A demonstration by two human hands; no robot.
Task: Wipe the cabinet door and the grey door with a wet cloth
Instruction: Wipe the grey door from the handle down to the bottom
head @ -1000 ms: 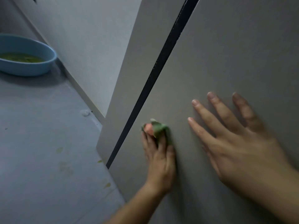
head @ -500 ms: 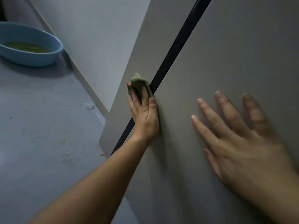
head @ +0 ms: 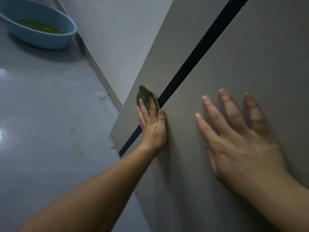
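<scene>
both hands spread; left hand (head: 153, 129) pins the green cloth (head: 146, 99), probably soft and limp, at ten o'clock of right hand (head: 239, 143).

Our left forearm (head: 100, 190) stretches bare and nearly straight, up from the lower left. Our left hand (head: 153, 129) lies flat, its fingers (head: 144, 113) straight and close together and its thumb alongside, pressing a green cloth (head: 147, 97) against the door panel (head: 150, 64). Our right hand (head: 240, 141) rests palm-down on the neighbouring panel (head: 250, 64), fingers (head: 229, 111) straight and spread, with the wrist at lower right.
</scene>
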